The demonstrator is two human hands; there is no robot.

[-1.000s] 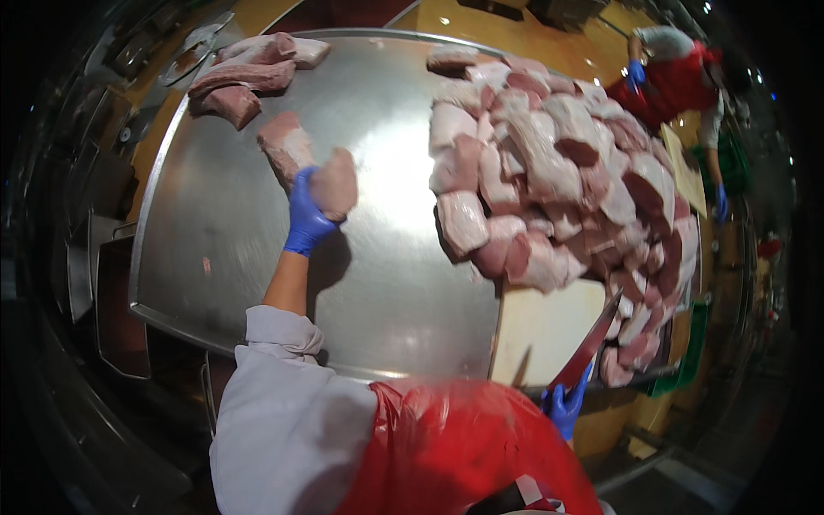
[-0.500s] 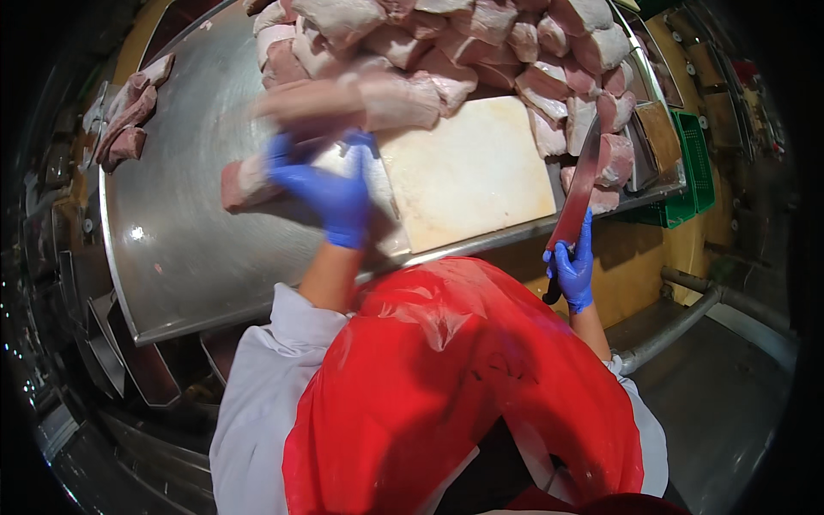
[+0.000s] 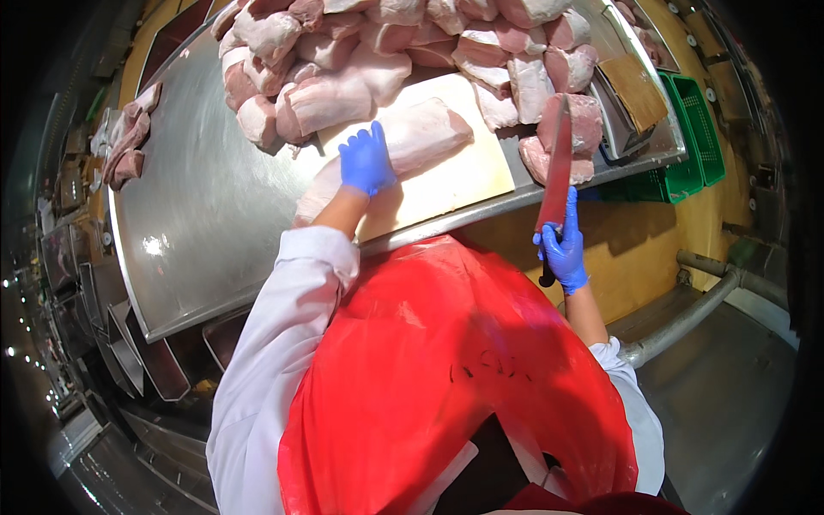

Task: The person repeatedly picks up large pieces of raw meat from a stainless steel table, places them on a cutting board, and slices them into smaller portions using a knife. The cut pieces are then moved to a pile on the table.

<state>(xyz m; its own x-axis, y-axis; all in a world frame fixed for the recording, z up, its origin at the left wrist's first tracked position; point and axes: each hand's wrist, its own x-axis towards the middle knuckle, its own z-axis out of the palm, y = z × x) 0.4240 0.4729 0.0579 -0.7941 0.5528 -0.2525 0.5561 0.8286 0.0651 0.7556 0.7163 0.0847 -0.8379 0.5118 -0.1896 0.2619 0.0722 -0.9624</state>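
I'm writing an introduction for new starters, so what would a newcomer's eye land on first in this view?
Probably the bright red apron, filling the lower middle, and the heap of pale pink meat across the top. Next, the blue-gloved left hand on a long piece of meat on the white cutting board. To the right, the gloved right hand holds a long knife, blade upward in the picture.

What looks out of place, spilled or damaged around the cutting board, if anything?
I see no spill or damage. The one askew thing is the long piece of meat under the left hand: it lies slantwise on the cutting board, its lower-left end jutting past the board's left edge.
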